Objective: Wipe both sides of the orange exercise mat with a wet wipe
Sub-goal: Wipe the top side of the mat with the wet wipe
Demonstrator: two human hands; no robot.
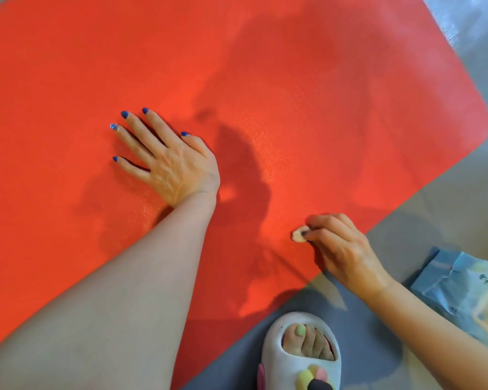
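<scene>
The orange exercise mat [307,94] lies flat on the grey floor and fills most of the view. My left hand [169,159] rests flat on the mat near its middle, fingers spread and straight. My right hand [341,249] sits at the mat's near edge and pinches a small balled-up wet wipe [299,234] against the mat surface. Only a small pale end of the wipe shows beyond my fingers.
A light blue wet-wipe pack [465,291] lies on the grey floor [448,198] to the right of my right arm. My foot in a white slipper [302,358] stands on the floor just below the mat's near edge. The mat's rounded corner [482,119] is at right.
</scene>
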